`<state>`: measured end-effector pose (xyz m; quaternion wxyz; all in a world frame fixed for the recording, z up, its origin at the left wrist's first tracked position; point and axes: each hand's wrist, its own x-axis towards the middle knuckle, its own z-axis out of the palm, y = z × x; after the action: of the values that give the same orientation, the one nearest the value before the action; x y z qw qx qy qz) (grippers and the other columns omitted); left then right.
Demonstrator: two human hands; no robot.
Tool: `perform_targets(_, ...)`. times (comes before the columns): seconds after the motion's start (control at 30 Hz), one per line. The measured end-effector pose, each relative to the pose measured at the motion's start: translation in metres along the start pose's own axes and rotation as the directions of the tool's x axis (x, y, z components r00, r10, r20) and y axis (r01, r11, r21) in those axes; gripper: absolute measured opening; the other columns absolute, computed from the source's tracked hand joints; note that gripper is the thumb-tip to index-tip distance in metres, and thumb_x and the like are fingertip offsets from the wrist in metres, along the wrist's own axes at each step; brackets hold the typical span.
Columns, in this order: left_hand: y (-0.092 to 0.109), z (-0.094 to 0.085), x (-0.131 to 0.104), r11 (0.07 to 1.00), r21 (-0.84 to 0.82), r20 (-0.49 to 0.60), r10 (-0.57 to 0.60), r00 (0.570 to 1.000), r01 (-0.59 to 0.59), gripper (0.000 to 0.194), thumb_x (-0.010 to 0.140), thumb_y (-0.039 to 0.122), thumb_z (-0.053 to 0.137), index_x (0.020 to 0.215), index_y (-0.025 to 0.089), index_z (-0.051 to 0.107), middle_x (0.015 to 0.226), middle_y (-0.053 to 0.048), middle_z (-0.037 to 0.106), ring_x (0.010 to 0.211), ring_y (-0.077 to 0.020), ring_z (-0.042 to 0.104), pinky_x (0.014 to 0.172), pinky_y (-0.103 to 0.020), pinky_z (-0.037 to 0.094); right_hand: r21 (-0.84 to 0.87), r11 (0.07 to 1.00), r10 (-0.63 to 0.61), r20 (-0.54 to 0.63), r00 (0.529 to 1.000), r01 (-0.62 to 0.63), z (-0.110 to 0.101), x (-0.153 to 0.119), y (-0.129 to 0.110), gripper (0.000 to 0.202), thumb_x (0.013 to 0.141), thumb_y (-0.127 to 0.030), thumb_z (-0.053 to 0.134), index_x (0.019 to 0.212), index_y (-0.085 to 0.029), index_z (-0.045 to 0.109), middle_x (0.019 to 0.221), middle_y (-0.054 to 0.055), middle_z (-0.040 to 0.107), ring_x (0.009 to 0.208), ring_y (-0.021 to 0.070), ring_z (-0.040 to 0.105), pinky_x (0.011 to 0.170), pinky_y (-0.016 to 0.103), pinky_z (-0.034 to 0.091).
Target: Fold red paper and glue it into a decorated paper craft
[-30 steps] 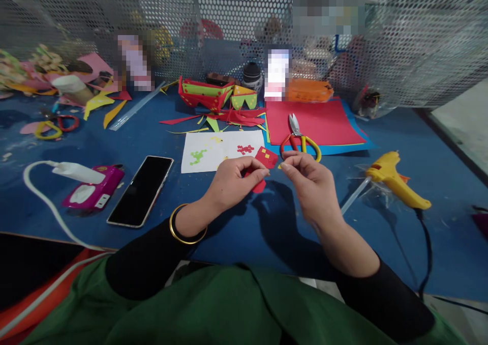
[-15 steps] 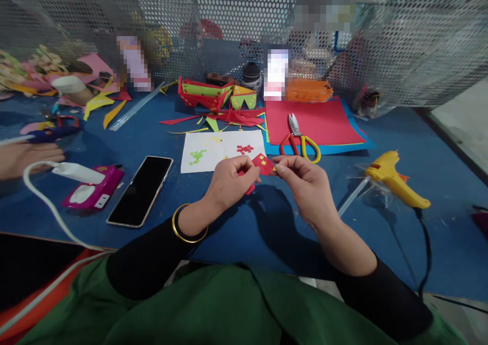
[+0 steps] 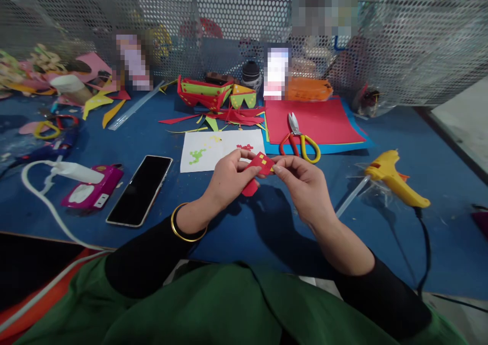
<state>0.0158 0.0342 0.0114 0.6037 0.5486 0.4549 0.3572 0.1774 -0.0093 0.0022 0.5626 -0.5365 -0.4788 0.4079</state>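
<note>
A red foam piece (image 3: 256, 174) with small yellow squares on it is held between my two hands above the blue table. My left hand (image 3: 230, 178) pinches its left side, with the gold bracelet on that wrist. The fingers of my right hand (image 3: 302, 187) are pressed together at its right corner, by a small yellow bit. Just behind my hands lies a white paper sheet (image 3: 208, 155) with green, yellow and red bits; my left fingers hide part of it. Red and yellow handled scissors (image 3: 294, 126) rest partly on a red foam sheet (image 3: 308, 112).
A yellow glue gun (image 3: 396, 178) lies at right, its black cord running to the front edge. At left are a black phone (image 3: 140, 191) and a purple socket block (image 3: 91, 187) with a white cable. Foam glasses (image 3: 206, 93) and scraps lie behind the paper.
My left hand has shifted its grip, and more of the red piece shows. The other person's hand at the far left has left the view, and the blue tool there sits lower.
</note>
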Motion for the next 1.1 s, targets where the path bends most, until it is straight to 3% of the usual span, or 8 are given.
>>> perform_targets(0.17, 0.0013, 0.0012, -0.0024, 0.994, -0.085, 0.052, -0.070, 0.996, 0.074, 0.019, 0.077, 0.031, 0.077, 0.086, 0.014, 0.073, 0.081, -0.006, 0.079, 0.064, -0.0137, 0.069, 0.058, -0.024, 0.053, -0.097, 0.995, -0.019, -0.055, 0.998, 0.013, 0.0007, -0.0022, 0.0016, 0.018, 0.082, -0.037, 0.072, 0.075, -0.022, 0.066, 0.097, 0.005, 0.072, 0.100, 0.0217, 0.066, 0.092, 0.038, 0.050)
perform_targets(0.3, 0.0024, 0.0022, -0.0038, 0.998, -0.045, 0.043, -0.050, 0.998, 0.052, 0.016, 0.077, 0.029, 0.075, 0.082, 0.015, 0.078, 0.082, -0.006, 0.080, 0.066, -0.0140, 0.069, 0.060, -0.024, 0.052, -0.222, 0.971, -0.112, -0.085, 0.990, 0.091, 0.0019, -0.0046, 0.0006, 0.013, 0.084, -0.032, 0.070, 0.076, -0.022, 0.068, 0.095, 0.005, 0.070, 0.095, 0.0197, 0.065, 0.086, 0.036, 0.051)
perform_targets(0.57, 0.0036, 0.0024, -0.0055, 0.994, -0.055, 0.038, -0.094, 0.995, 0.096, 0.018, 0.073, 0.030, 0.077, 0.081, 0.014, 0.078, 0.079, -0.006, 0.078, 0.069, -0.0150, 0.069, 0.065, -0.025, 0.053, -0.298, 0.941, -0.196, -0.088, 0.977, 0.162, 0.0034, -0.0046, 0.0036, 0.010, 0.084, -0.027, 0.069, 0.077, -0.021, 0.067, 0.087, 0.002, 0.069, 0.085, 0.0164, 0.062, 0.077, 0.031, 0.050)
perform_targets(1.1, 0.0043, 0.0036, -0.0068, 0.993, -0.089, 0.048, -0.076, 0.996, 0.080, 0.017, 0.073, 0.030, 0.079, 0.073, 0.014, 0.074, 0.068, -0.002, 0.073, 0.062, -0.0107, 0.064, 0.062, -0.022, 0.050, -0.331, 0.930, -0.194, -0.073, 0.978, 0.160, 0.0057, -0.0070, 0.0059, 0.010, 0.086, -0.027, 0.067, 0.078, -0.021, 0.065, 0.086, 0.002, 0.067, 0.080, 0.0159, 0.059, 0.076, 0.033, 0.047)
